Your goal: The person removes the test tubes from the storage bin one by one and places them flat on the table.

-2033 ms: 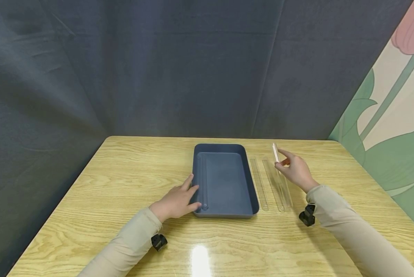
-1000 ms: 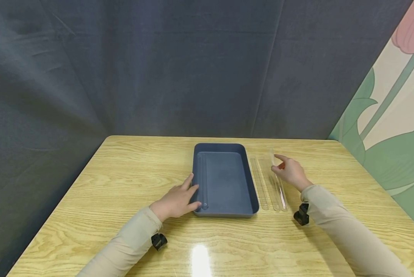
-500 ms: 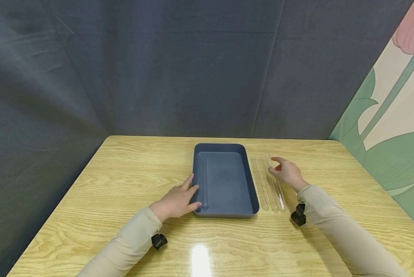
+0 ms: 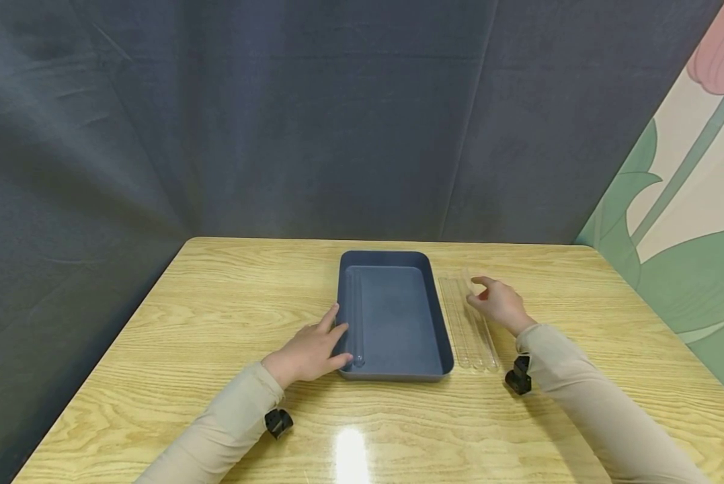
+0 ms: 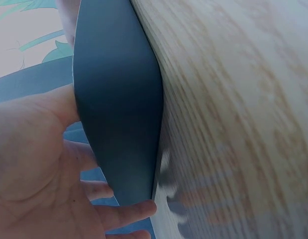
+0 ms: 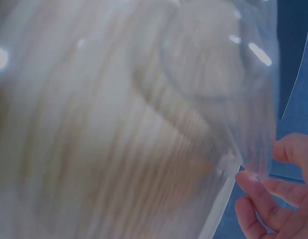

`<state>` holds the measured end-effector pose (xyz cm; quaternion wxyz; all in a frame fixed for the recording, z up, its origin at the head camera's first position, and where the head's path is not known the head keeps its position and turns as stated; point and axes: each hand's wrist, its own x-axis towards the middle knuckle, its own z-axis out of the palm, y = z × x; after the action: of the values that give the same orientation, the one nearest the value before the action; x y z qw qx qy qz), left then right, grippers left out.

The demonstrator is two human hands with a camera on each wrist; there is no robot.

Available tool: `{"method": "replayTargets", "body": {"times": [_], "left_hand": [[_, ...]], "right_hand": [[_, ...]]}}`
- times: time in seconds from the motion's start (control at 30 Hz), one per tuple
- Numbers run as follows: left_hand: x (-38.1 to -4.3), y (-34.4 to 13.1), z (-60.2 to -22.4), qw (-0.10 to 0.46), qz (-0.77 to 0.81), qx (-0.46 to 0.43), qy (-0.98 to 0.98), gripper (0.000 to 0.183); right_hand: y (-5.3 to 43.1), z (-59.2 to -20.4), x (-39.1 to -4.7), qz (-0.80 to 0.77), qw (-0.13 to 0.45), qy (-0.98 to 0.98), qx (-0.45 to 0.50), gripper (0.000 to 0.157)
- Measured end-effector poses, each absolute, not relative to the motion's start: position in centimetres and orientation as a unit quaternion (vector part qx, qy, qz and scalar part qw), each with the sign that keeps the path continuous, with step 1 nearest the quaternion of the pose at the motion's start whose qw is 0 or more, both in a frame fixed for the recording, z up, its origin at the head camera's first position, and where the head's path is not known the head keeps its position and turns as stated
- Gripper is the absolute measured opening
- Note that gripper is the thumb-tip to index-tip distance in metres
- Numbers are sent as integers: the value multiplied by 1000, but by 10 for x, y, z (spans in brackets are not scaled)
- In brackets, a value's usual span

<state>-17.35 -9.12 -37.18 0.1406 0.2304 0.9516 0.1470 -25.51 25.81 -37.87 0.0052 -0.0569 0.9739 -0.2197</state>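
A dark blue rectangular tray (image 4: 396, 376) sits mid-table with one clear test tube (image 4: 356, 316) lying along its left side. My left hand (image 4: 306, 351) rests on the tray's left rim, fingers spread; the left wrist view shows them against the tray wall (image 5: 119, 99). Just right of the tray, my right hand (image 4: 499, 304) pinches a test tube (image 4: 487, 336) near its far end between thumb and fingers. Its rounded near end looms large in the right wrist view. Close on its left lie two more clear tubes (image 4: 455, 323), roughly parallel.
The wooden table (image 4: 228, 296) reaches a dark curtain (image 4: 337, 134) at the back and left. A wall painted with flowers (image 4: 688, 269) stands on the right. Light glares off the table (image 4: 351, 457) near the front.
My right hand has moved left and lowered the held test tube until it lies beside the other tubes, which now sit closer together. The left hand and tray have not moved.
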Motion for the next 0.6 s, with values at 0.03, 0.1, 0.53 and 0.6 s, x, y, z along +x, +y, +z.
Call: {"method": "replayTargets", "body": {"times": [0.03,0.1,0.53,0.6], "left_hand": [[-174,-91,-372,140,147,230,952,61],[-174,-91,-372,141,148,229,952,61],[-176,-92,-375,141,146,227,952,62],[-176,-92,-375,142,145,227,952,62]], "right_hand": [[258,-379,-255,-218,5,974,-57,50],[257,-380,-256,-216,7,975,-55,50],[256,-381,-255,-205,8,978,-47,50],[256,-382,-255,-204,9,978,-46,50]]}}
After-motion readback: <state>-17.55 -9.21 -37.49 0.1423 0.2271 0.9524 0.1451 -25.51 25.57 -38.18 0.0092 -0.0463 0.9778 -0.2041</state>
